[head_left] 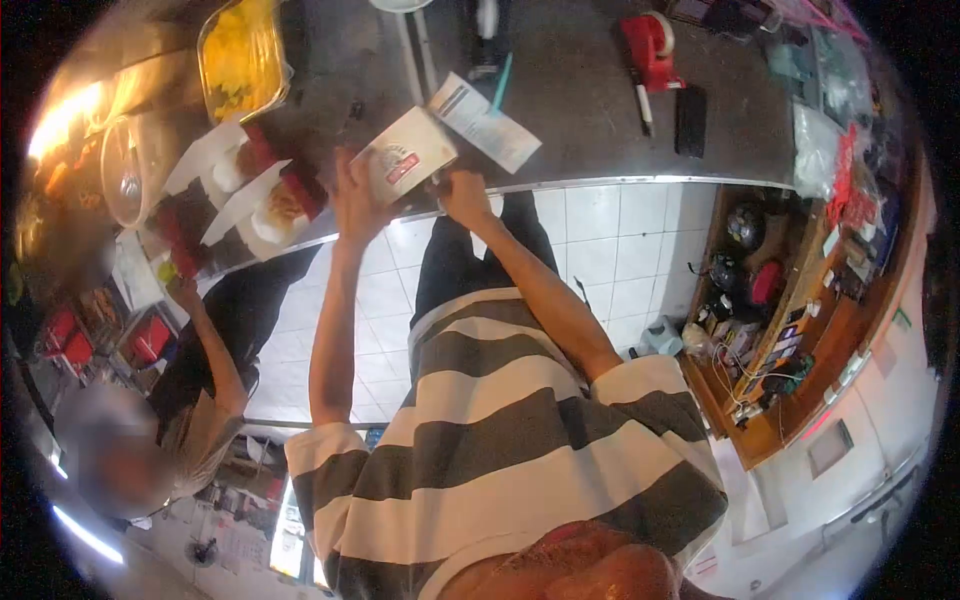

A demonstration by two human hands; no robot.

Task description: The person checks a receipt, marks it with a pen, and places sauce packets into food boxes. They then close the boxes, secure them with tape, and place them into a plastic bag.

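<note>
Left grip [362, 203] is closed on the left side of a white box [412, 150], with its fingers lying along this side. Right grip [466, 198] has the fingers curled at the lower right corner of the same box, at about 4 o'clock from its middle; whether they pinch the corner, I cannot tell.

Taking the white box as the centre of the clock, I go from left to right. At 7 o'clock, well apart, stands another person [200, 440] in a brownish shirt. At about 9 o'clock there are two open boxes [240, 207], one beside the other, with pale round food inside; the nearer one has also some brown food [287, 200]. At 10 o'clock is a tray [284, 75] filled with yellow food [236, 60].

The white box itself is at the near edge of the dark surface [580, 110], and its upper face shows a red and dark print. Just beside it, between 2 and 3 o'clock, lies a printed paper [490, 128], and a thin turquoise stick [503, 80] reaches this paper from above.

Farther, also between 2 and 3 o'clock, is a red tape dispenser [650, 55]. At 3 o'clock, a white marker [643, 108] lies near a black flat object [690, 122]. At 4 o'clock, below the surface level, is a wooden shelf [757, 440] carrying many small items.
</note>
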